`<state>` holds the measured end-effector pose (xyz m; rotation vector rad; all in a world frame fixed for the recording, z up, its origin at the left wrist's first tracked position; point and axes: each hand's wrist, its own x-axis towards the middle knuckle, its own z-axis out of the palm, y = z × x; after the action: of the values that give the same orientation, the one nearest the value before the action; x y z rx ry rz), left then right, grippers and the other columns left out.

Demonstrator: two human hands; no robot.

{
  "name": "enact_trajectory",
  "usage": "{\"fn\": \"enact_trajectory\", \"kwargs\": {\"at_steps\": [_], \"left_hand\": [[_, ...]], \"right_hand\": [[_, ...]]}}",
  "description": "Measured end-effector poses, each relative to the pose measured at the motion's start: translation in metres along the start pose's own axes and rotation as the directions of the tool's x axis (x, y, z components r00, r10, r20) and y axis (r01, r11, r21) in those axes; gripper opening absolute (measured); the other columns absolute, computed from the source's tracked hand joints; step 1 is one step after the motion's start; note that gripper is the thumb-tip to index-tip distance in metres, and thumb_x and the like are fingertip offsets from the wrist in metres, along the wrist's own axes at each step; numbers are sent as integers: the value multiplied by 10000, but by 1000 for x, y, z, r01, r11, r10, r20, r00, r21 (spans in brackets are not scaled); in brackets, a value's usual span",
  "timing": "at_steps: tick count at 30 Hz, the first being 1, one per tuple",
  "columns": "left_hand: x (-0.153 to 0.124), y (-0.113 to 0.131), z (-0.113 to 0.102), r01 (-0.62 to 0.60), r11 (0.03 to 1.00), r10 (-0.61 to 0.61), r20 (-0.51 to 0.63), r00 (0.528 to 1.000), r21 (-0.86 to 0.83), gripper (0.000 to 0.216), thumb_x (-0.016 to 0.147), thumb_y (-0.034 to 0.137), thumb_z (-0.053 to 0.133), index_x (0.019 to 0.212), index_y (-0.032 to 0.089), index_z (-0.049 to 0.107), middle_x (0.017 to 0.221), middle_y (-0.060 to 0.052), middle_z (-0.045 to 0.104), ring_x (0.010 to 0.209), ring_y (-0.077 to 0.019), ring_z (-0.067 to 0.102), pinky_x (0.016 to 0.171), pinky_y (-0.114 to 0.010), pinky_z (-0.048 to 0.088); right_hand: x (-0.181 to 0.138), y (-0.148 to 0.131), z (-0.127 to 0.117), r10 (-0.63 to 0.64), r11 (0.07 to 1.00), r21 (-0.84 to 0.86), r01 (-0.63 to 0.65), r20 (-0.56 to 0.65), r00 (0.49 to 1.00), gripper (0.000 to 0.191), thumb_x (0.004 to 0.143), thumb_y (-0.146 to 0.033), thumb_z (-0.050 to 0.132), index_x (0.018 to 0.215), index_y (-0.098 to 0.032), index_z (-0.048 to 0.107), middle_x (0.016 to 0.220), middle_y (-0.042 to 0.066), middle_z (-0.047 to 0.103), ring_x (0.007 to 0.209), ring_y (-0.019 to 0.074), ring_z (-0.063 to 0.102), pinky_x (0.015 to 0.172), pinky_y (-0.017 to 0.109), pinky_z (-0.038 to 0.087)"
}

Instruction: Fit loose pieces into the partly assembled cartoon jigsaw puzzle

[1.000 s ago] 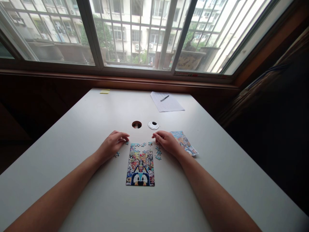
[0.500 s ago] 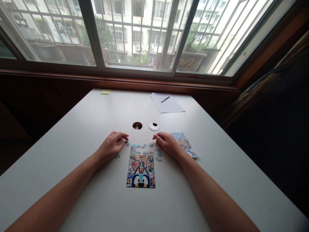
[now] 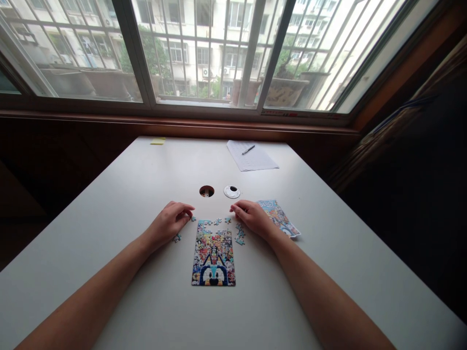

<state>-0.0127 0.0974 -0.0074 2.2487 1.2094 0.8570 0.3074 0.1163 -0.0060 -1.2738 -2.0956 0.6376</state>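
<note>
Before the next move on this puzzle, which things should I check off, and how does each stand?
1. Puzzle lies flat on the table: ok.
2. Top edge of puzzle complete: not ok, gaps remain.
3. Loose pieces lie close to both hands: ok.
4. Left hand fingers pinching a piece: cannot tell.
5. Right hand holding nothing: cannot tell.
6. Printed leaflet fully in view: not ok, the right hand hides part.

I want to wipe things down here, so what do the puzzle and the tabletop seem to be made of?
The puzzle looks like printed cardboard: thin, flat interlocking pieces with colourful print; its sheen is too small to judge. The table seems a smooth white laminate or painted board, matte with soft window glare; the look leaves open which.
</note>
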Motion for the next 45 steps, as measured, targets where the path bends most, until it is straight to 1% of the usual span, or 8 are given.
{"fn": "enact_trajectory", "kwargs": {"at_steps": [7,14,21,24,28,33,40,45], "left_hand": [[0,-3,0,65,998,-65,40,997,13,274,907,251,590,1175,228,640,980,-53,710,979,-234,585,867,-389,493],[1,-4,-1,107,994,-107,67,992,-4,280,902,270,585,1174,226,635,986,-60,700,978,-236,598,860,-393,501],[0,-3,0,178,971,-165,89,982,-160,291,877,273,586,1162,217,598,984,-50,681,910,-193,657,826,-344,545],[-1,-2,1,178,961,-163,88,983,-213,292,872,274,587,1157,212,591,937,-36,675,874,-178,663,818,-328,551],[-1,-1,0,165,961,-151,79,985,-223,301,872,283,585,1166,214,588,897,-29,654,817,-164,645,771,-310,552],[-2,2,-2,158,963,-148,63,987,-216,327,867,286,603,1187,221,596,919,-37,633,853,-172,634,752,-299,548],[-4,5,-7,197,953,-200,13,980,-231,338,860,350,634,1168,212,620,923,-47,655,826,-175,644,726,-300,546],[-5,12,-11,268,899,-274,32,961,-347,375,850,388,659,1176,208,615,965,-70,691,902,-220,690,745,-330,556]], "right_hand": [[-1,0,0,-17,1000,-11,17,-6,1000,275,979,-351,516,875,-206,725,818,37,721,767,177,640,713,274,437],[-1,0,0,-21,1000,-19,21,0,1000,265,978,-339,520,875,-205,725,839,38,722,777,175,641,728,273,442],[-1,-2,-1,-36,999,-21,36,4,999,247,973,-322,528,864,-216,723,841,33,721,786,175,644,732,272,443],[-1,-2,-1,-42,999,-25,42,5,999,245,973,-320,527,869,-218,724,852,36,721,795,176,645,737,273,446],[-1,-2,-1,-51,998,-29,51,12,999,255,975,-322,521,859,-210,718,856,44,718,803,178,645,745,277,454],[-2,-2,0,-72,997,-41,72,0,997,256,977,-320,518,853,-202,709,848,48,706,791,176,633,747,281,455],[-7,-9,1,-182,971,-171,168,-72,981,300,1000,-324,474,804,-206,669,779,51,646,755,178,581,734,292,435],[-9,-22,-2,-285,916,-319,243,-92,954,287,999,-311,478,797,-210,653,757,57,632,774,198,559,795,341,413]]}}
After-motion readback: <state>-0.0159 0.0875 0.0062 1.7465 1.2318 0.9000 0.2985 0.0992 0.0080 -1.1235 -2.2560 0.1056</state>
